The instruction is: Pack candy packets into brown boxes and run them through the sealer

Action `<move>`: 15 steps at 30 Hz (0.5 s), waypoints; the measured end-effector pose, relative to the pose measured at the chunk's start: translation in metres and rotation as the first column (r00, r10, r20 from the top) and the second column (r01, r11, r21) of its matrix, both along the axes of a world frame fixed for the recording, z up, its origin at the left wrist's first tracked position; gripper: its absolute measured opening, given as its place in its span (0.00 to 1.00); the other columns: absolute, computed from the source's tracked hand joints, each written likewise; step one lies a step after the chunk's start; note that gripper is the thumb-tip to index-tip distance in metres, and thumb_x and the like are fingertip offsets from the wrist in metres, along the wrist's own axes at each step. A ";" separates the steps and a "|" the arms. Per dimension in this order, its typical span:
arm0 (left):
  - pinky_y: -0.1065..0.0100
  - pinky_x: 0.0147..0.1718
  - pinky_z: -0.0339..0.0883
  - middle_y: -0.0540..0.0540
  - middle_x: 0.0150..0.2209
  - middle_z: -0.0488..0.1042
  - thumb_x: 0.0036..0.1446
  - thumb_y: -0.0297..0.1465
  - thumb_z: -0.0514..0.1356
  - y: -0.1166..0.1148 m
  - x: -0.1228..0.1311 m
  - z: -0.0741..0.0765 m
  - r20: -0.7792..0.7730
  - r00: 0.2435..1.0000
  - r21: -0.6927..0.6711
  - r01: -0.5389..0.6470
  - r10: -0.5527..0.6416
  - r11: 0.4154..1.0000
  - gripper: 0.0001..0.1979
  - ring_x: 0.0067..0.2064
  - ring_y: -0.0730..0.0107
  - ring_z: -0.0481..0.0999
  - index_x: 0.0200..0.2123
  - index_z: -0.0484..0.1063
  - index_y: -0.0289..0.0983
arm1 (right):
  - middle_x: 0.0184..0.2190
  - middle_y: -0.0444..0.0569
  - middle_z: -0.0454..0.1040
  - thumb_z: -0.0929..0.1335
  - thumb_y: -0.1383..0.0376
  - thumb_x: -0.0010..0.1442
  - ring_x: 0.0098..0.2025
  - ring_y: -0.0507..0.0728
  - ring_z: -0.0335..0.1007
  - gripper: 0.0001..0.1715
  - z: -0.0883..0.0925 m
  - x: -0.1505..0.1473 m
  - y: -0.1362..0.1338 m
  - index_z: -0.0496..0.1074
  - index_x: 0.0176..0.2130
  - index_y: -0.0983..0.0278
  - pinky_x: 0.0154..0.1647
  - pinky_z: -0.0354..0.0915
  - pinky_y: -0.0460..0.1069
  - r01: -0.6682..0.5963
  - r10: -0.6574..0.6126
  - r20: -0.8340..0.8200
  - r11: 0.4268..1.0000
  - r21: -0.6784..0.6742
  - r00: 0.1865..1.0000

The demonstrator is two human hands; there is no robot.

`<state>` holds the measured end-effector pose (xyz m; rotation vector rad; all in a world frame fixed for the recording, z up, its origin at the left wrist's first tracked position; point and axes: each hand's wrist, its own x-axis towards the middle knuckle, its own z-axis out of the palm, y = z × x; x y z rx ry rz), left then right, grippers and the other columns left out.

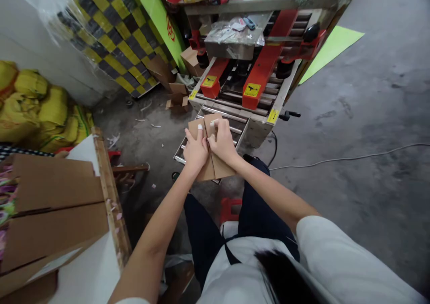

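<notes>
A small brown cardboard box (205,174) sits on the short roller section, its two top flaps folded in so that they meet at a middle seam. My left hand (195,151) lies on the left flap with its fingers stretched forward and a white cover on one fingertip. On the right flap rests my right hand (222,142), fingers bent and closed against the cardboard, a white cover showing on one fingertip. Both thumbs are close to the seam. The underside of the box is hidden.
Ahead stands a carton-sealing machine (251,96) with red belt guards. Larger cartons (57,183) stand on a table at left. Yellow sacks (50,109) lie by the wall, near a wrapped stack of yellow-and-black boxes (117,40). A cable (336,162) crosses the floor.
</notes>
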<state>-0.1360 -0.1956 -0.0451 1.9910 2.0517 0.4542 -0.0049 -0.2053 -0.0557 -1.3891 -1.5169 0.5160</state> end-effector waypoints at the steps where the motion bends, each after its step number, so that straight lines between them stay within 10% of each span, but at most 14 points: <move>1: 0.32 0.64 0.56 0.30 0.76 0.41 0.67 0.40 0.56 0.001 0.000 0.000 0.000 1.000 -0.007 0.002 -0.002 1.000 0.30 0.65 0.31 0.68 0.70 0.61 0.44 | 0.60 0.65 0.67 0.62 0.67 0.62 0.64 0.62 0.61 0.28 -0.002 0.002 -0.010 0.66 0.60 0.72 0.67 0.59 0.57 -0.058 0.058 0.064 0.998 0.005 0.996; 7: 0.43 0.71 0.49 0.36 0.77 0.37 0.67 0.36 0.57 0.022 -0.023 -0.012 0.309 0.943 0.033 0.119 -0.124 0.992 0.29 0.75 0.41 0.51 0.70 0.62 0.41 | 0.74 0.71 0.45 0.77 0.39 0.44 0.76 0.76 0.38 0.73 -0.016 0.009 -0.064 0.52 0.72 0.76 0.76 0.33 0.70 -0.421 0.408 0.506 0.902 -0.096 0.760; 11: 0.52 0.73 0.44 0.36 0.74 0.51 0.65 0.35 0.59 0.020 -0.038 -0.022 0.559 0.819 0.080 0.102 -0.129 0.992 0.28 0.76 0.53 0.49 0.67 0.66 0.37 | 0.74 0.73 0.46 0.77 0.44 0.47 0.76 0.77 0.40 0.70 -0.009 -0.007 -0.033 0.52 0.72 0.79 0.76 0.38 0.69 -0.308 0.338 0.564 0.939 -0.152 0.753; 15: 0.50 0.63 0.67 0.34 0.66 0.67 0.61 0.41 0.63 -0.056 -0.078 -0.025 0.743 0.668 -0.002 -0.047 0.032 0.999 0.30 0.64 0.51 0.72 0.64 0.67 0.38 | 0.70 0.80 0.53 0.76 0.49 0.50 0.73 0.81 0.46 0.63 0.013 0.005 0.045 0.57 0.68 0.85 0.75 0.43 0.69 -0.024 0.102 0.563 0.989 -0.144 0.820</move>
